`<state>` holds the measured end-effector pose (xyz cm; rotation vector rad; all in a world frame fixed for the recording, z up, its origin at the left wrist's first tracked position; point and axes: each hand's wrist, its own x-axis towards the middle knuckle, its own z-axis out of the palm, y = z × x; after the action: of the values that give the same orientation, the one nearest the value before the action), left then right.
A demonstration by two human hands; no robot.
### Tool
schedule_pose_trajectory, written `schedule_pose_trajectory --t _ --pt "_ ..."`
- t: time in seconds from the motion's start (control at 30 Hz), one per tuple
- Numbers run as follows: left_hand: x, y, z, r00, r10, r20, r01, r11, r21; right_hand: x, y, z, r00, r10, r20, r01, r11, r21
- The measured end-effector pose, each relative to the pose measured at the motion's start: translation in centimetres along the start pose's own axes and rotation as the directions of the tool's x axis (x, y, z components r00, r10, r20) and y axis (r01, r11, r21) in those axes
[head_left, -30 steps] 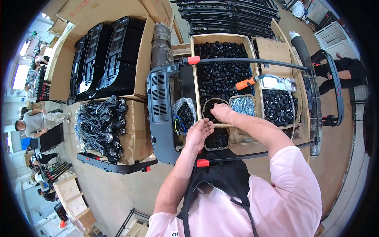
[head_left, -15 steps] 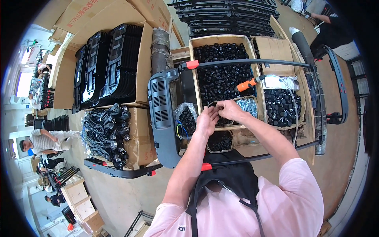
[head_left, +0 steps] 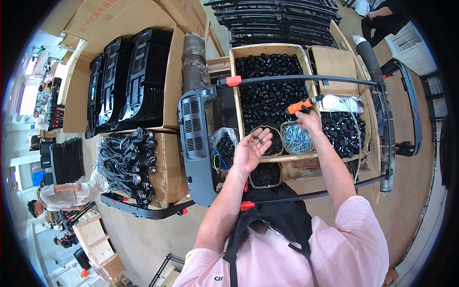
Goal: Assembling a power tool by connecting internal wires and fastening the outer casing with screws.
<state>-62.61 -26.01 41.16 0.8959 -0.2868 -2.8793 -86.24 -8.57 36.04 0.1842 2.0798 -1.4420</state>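
My left hand (head_left: pixel 252 147) is turned palm up, fingers stretched out, with a few small dark screws (head_left: pixel 258 139) lying on it. It hovers beside a small bin of dark screws (head_left: pixel 273 142). My right hand (head_left: pixel 308 119) has its fingers at the body of an orange power screwdriver (head_left: pixel 299 106), partly hiding the grip. The screwdriver's tip points right, and a pale cable (head_left: pixel 353 125) curves down near it. Below my right wrist is a small bin of silvery screws (head_left: pixel 297 138). A black frame (head_left: pixel 193 138) with a slotted panel lies across the bins.
A wooden crate (head_left: pixel 234 67) holds many black caps (head_left: pixel 272 71). Round black pieces (head_left: pixel 342 129) fill another compartment. At left stand a carton of glossy black panels (head_left: pixel 138 81) and bundled black cables (head_left: pixel 126 158). People (head_left: pixel 57 196) are at far left and upper right.
My hands have come apart. The left has turned palm up with the screws in view; the right has moved up and right to the screwdriver, which has shifted slightly.
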Motion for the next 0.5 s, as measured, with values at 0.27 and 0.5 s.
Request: schedule_pose_trajectory --t 0.27,0.5 --pt "-3.5 0.0 0.2 0.997 0.069 0.047 -0.071 0.996 0.057 4.5 1.6 4.3 0.961 -0.151 -0.233 0.135 0.987 -0.083" --pt "-6.5 -0.3 -0.8 0.987 0.125 0.100 -0.130 0.991 0.036 1.3 1.6 7.7 0.852 -0.524 0.023 0.510 0.817 -0.268"
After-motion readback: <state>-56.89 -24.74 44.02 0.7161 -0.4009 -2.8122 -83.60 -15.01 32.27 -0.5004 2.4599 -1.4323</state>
